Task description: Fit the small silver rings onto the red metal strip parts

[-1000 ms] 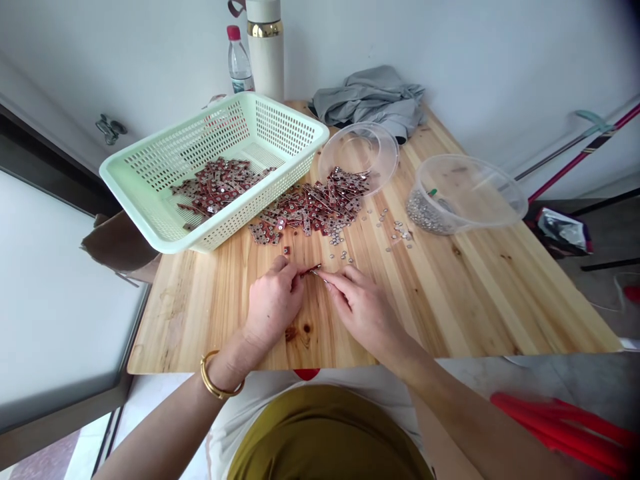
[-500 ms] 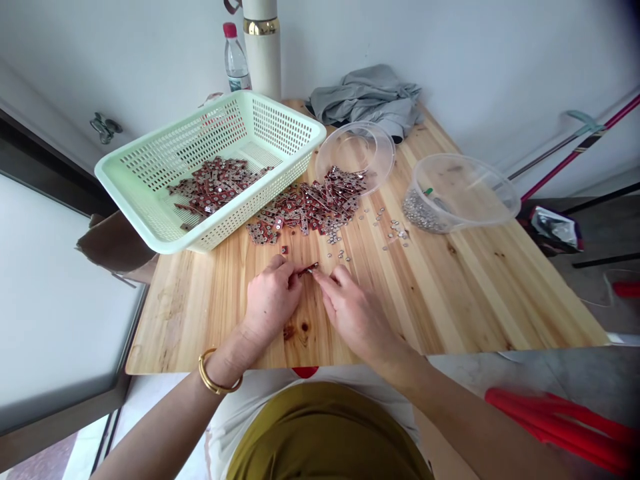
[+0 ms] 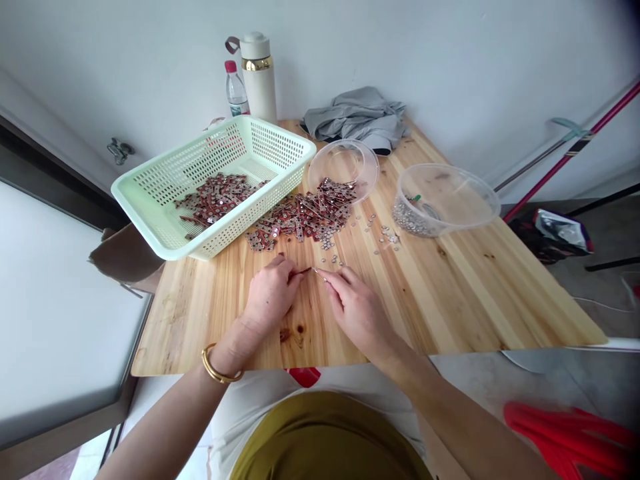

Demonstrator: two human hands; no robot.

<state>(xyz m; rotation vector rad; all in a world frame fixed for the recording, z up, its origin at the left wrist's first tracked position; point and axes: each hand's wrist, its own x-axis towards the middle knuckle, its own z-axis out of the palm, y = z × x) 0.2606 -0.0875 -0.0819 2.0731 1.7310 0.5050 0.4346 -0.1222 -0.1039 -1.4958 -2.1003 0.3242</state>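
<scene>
My left hand (image 3: 273, 290) is closed, pinching a small dark red strip (image 3: 307, 271) whose tip sticks out to the right. My right hand (image 3: 359, 308) is closed too, with thumb and index finger brought together beside that tip. A tiny silver piece (image 3: 315, 270) shows at the right fingertips, and another silver spot lies just below them; whether it is held I cannot tell. Beyond my hands lies a heap of red-brown strips (image 3: 305, 217) dotted with metal spots. Small round silver pieces (image 3: 327, 240) are scattered at its near right edge.
A pale green basket (image 3: 250, 223) with more strips stands at the left. On the right is a clear tub (image 3: 450, 227) of silver pieces. A clear round lid (image 3: 367, 167), grey cloth (image 3: 355, 117), plastic bottle (image 3: 236, 90) and white flask (image 3: 260, 87) are at the back of the wooden table (image 3: 475, 300).
The view has tilted up slightly, so more of the flask shows. My right fingertips have drawn back a little from the strip, and silver now shows at them. My left hand still pinches the strip.
</scene>
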